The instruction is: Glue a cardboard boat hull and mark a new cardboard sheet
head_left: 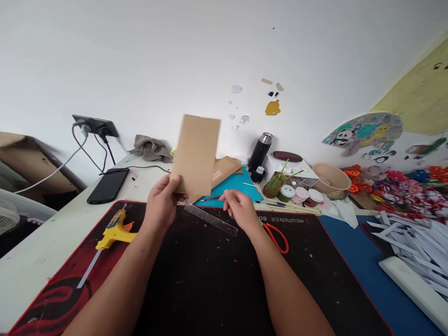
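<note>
My left hand [161,200] is closed on the lower left corner of a brown cardboard piece [196,156], pinching it with the thumb in front. The cardboard is a plain rectangle, held up almost vertical above the back of the mat. To its right, my right hand [240,208] is curled, with a thin dark red pencil [211,199] at its fingertips, pointing left. A clear ruler [212,220] lies slantwise on the black mat [206,280] between my hands. Beside my right wrist are red-handled scissors [277,238], their blades mostly hidden.
A yellow glue gun [114,231] lies left, near a phone [108,185]. Behind are blue paper [241,186], printed cardboard [224,170], a black flask [260,151] and paint jars [287,192]. White paper strips [413,242] and a bowl [331,177] are right.
</note>
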Motion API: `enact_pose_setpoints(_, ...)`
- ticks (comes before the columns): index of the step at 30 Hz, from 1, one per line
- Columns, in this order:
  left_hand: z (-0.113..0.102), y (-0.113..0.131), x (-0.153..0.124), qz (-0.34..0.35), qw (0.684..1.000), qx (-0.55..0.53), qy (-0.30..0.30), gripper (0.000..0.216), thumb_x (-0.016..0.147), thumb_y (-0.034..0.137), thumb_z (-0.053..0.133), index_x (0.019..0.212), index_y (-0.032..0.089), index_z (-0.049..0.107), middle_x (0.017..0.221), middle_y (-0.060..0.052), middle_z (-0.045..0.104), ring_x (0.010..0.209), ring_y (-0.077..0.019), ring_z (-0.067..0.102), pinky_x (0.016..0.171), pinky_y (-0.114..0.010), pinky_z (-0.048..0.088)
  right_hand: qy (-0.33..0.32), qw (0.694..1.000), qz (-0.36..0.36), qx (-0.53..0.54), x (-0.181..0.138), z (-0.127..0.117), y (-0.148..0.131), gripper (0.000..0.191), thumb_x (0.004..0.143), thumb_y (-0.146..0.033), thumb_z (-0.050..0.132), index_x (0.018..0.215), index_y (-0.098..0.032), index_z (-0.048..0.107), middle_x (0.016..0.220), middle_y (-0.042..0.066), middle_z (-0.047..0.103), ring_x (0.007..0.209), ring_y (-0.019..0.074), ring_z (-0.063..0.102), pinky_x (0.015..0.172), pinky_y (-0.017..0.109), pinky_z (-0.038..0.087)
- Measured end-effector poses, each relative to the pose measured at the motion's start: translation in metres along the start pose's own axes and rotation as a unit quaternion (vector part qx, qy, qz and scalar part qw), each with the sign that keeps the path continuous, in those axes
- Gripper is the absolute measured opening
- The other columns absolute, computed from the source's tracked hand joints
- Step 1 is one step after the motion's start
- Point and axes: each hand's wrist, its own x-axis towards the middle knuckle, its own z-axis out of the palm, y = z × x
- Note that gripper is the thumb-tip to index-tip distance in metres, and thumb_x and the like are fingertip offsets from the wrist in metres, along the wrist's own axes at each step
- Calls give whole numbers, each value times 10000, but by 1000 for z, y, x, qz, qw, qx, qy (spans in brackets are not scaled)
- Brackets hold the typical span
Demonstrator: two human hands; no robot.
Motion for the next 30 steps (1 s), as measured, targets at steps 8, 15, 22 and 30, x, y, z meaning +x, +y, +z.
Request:
enact_pose_setpoints(8, -7, 3, 15, -26, 999, -40, 12, 420, 675, 462, 926, 897, 167, 725, 824, -1, 652, 631, -113, 549, 501, -213, 472, -132, 902, -25, -411, -15, 26, -4, 361, 950, -579, 826, 1114, -258, 800, 1121, 72, 772, 963, 263, 723, 752, 329, 445)
enact_pose_setpoints(15, -7, -3, 17, -41, 999, -30, 4, 447, 678, 491, 920, 924, 165, 738, 854, -14, 667, 673, -124, 563, 520, -209, 470, -143, 863, -19, -485, -15, 32, -8, 231, 1036, -394, 749, 1159, -205, 797, 1168, 104, 765, 1036, 284, 742, 809, 349, 484)
enact_pose_setpoints(22, -17, 3, 23, -9, 999, -27, 37, 403, 706, 479, 894, 880, 176, 693, 803, 6, 622, 629, -118, 527, 503, -219, 436, -86, 930, -38, -356, -16, 21, 10, 257, 1080, -271, 566, 945, -215, 778, 981, 67, 794, 896, 224, 755, 788, 317, 498)
enact_pose_setpoints(30, -20, 5, 20, 63, 995, 50, 56, 436, 822, 572, 829, 983, 200, 669, 1018, -33, 681, 864, -182, 623, 611, -246, 556, 91, 993, 31, 64, -2, 2, 1, 546, 950, -744, 633, 963, -206, 722, 682, -35, 620, 421, 115, 519, 436, 267, 379)
